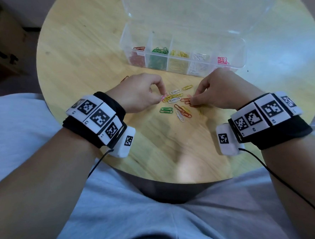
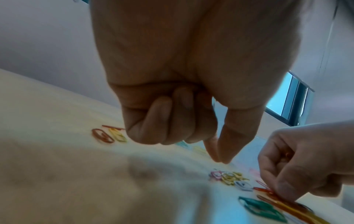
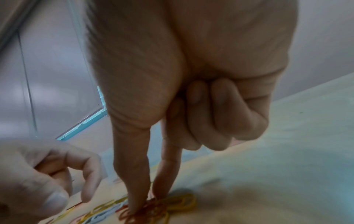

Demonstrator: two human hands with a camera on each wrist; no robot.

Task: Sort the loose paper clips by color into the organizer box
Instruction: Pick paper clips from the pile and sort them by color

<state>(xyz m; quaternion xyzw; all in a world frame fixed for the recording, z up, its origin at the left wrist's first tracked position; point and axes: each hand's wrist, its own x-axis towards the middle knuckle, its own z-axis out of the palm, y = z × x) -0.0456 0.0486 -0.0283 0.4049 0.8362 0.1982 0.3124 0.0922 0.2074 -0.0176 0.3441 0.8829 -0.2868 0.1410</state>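
Note:
Loose paper clips in red, yellow, white, green and pink lie in a small heap on the round wooden table. My left hand hovers at the heap's left edge. Its fingers are curled, and thumb and index tips meet just above a pink clip, with nothing seen between them. My right hand pinches a red clip on the table with thumb and index. The clear organizer box stands behind, holding red, green, yellow, white and pink clips in separate compartments.
The box's clear lid stands open at the back. A green clip lies nearest me, and a yellow one lies toward the box. A red clip peeks out left of my left hand. My lap is against the table's near edge.

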